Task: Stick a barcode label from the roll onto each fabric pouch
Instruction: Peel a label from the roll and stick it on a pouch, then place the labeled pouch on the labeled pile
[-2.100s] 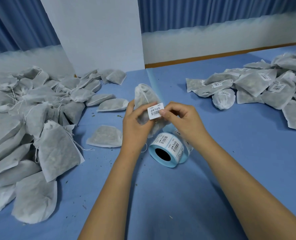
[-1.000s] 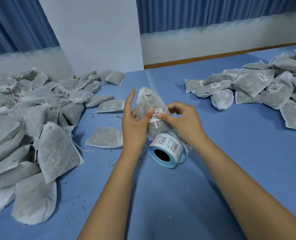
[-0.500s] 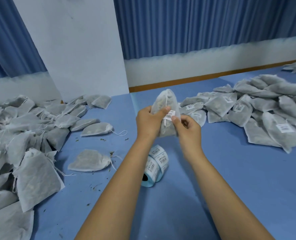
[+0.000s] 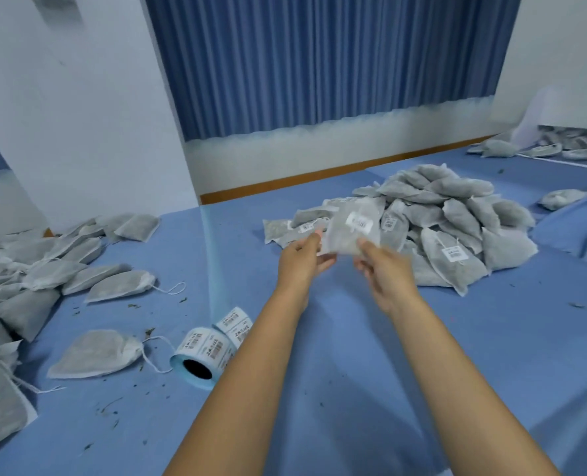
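Your left hand and right hand touch the lower corners of the labelled pouch, facing the finished pile at centre right, likely to drop it there; blur hides whether either grips.

We note blue-covered surface, label roll on its side, loose pouch just beside it, unlabelled pile left, labelled pile right, scattered crumbs.

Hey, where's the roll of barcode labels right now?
In the head view, the label roll lies on its side on the blue cloth, just left of the left forearm, with a lone pouch on its other side.
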Demonstrator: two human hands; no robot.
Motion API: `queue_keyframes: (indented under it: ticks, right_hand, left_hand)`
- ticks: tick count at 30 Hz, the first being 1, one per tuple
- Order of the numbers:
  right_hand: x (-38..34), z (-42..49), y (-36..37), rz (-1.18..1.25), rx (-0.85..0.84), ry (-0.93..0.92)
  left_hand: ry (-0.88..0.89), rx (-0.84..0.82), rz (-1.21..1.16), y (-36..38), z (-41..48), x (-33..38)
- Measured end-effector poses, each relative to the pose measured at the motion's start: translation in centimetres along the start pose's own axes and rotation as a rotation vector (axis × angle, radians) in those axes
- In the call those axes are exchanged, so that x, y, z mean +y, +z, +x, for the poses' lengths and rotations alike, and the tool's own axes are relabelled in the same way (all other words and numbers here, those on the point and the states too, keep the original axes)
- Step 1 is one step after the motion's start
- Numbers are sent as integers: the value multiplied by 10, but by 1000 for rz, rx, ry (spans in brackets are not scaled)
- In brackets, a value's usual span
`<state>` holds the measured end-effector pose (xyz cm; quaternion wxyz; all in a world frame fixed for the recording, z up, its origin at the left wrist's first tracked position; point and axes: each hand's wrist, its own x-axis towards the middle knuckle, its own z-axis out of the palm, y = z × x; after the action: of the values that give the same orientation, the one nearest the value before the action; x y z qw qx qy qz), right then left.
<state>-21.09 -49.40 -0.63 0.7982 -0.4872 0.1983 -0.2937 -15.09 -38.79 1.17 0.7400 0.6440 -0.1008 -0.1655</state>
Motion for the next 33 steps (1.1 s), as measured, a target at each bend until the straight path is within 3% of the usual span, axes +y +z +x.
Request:
queue_keyframes:
  ticks: [3,7,12,17,19,21,23,25,28,33]
  right_hand:
    - [-24,32,-7,250,43,0]
    - [-17,43,-2,103,50,93]
    - [19,19,28,-12,-83,18]
    - [36,-4,62,68,-212,14]
    - [45,-8,75,85,-292,14]
    - [56,-12,90,17,-325,6]
    - [71,-14,104,-96,-348,-8]
    - [90,-17,115,-212,-385,-3]
    - [115,-18,122,-386,-458,35]
    - [123,-8,127,-511,-526,100]
  left_hand:
    - [13,-40,64,14,2,6]
    - [71,-72,209,19,-6,11]
    - [180,-114,365,6,-10,10]
    - [449,-36,771,-36,-22,14]
    - [519,26,778,-67,-28,22]
    - [547,196,725,-108,-30,28]
    - [491,378,815,-154,-30,28]
    - [304,442,1026,-197,-30,22]
    - [70,338,1130,-240,-32,10]
    - [2,117,1135,-274,-41,0]
